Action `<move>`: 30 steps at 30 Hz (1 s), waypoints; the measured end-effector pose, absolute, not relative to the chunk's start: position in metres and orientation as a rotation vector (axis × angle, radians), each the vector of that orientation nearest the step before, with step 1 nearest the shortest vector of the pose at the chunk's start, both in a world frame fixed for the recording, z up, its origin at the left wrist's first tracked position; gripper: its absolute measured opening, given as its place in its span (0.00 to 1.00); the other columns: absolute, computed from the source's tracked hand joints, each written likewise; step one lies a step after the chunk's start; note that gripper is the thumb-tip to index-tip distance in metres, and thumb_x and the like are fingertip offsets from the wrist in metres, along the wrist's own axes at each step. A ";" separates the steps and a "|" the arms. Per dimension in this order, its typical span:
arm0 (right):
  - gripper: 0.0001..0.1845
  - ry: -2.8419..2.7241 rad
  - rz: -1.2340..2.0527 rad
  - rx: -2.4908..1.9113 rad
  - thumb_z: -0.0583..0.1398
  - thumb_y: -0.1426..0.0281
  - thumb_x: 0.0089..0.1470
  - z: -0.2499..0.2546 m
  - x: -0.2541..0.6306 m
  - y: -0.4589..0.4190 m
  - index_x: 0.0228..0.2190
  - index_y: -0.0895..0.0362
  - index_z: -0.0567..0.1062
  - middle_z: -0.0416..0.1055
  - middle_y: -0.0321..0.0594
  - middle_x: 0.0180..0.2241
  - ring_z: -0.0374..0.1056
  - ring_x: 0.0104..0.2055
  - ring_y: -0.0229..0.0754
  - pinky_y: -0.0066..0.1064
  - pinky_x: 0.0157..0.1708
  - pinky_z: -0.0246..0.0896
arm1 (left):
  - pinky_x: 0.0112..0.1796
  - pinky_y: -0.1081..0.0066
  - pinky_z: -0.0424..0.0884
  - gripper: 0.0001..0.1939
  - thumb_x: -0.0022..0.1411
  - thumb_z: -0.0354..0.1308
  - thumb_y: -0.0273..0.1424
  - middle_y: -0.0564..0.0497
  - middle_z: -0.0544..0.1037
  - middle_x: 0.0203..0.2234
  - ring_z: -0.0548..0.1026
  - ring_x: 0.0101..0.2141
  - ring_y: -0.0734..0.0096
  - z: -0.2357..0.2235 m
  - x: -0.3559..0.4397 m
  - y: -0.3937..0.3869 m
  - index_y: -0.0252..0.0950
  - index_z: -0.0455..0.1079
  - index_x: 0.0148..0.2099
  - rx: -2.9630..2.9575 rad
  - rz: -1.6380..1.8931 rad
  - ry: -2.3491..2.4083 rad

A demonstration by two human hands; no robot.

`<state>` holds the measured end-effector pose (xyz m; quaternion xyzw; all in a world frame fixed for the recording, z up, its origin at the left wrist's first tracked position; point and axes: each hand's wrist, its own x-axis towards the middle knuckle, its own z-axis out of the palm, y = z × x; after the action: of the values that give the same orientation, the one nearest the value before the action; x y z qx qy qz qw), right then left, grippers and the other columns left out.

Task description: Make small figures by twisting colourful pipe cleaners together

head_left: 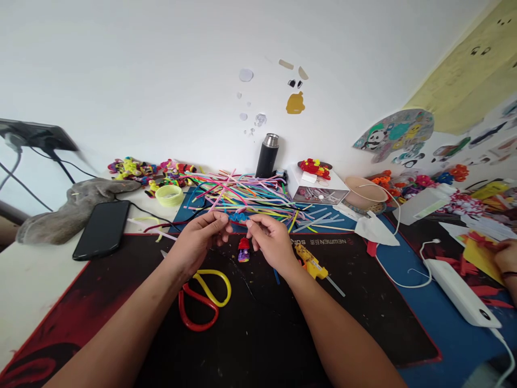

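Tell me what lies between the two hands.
In the head view, a blue fuzzy piece spans from left hand to right hand; below it, a small red-and-purple item lies on the mat.

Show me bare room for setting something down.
Bare apart from specks: black mat right of the glue gun, out to its right edge; also below the scissors, between the forearms. Crowded: behind the mat, under coloured stems.

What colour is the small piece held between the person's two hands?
Bright blue; the small piece shows in the head view, the only one here.
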<state>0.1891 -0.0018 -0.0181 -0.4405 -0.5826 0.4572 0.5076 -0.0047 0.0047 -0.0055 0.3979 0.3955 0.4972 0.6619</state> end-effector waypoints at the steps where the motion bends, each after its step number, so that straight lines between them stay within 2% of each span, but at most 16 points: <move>1: 0.13 -1.404 1.104 -1.060 0.64 0.58 0.63 -0.018 0.189 -0.002 0.37 0.55 0.80 0.73 0.33 0.25 0.63 0.18 0.34 0.28 0.20 0.57 | 0.28 0.73 0.64 0.21 0.50 0.80 0.46 0.50 0.80 0.28 0.72 0.26 0.72 -0.005 -0.004 0.005 0.36 0.78 0.32 0.900 1.124 0.896; 13: 0.16 -1.335 1.255 -1.025 0.66 0.56 0.60 -0.016 0.187 -0.001 0.36 0.57 0.79 0.73 0.33 0.24 0.62 0.17 0.32 0.25 0.16 0.50 | 0.26 0.75 0.64 0.24 0.48 0.81 0.48 0.52 0.78 0.24 0.71 0.25 0.74 -0.007 0.001 0.003 0.35 0.77 0.32 0.874 1.072 0.817; 30: 0.17 -1.358 1.315 -0.997 0.65 0.54 0.61 -0.018 0.186 -0.002 0.37 0.57 0.79 0.73 0.33 0.25 0.62 0.17 0.31 0.25 0.15 0.50 | 0.27 0.75 0.65 0.22 0.51 0.80 0.46 0.51 0.78 0.27 0.72 0.26 0.75 -0.014 0.002 0.003 0.34 0.77 0.33 0.846 1.027 0.786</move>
<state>0.1860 -0.0023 -0.0176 -0.4088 -0.5569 0.5392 0.4816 0.0022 0.0031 -0.0136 0.3821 0.3551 0.4640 0.7160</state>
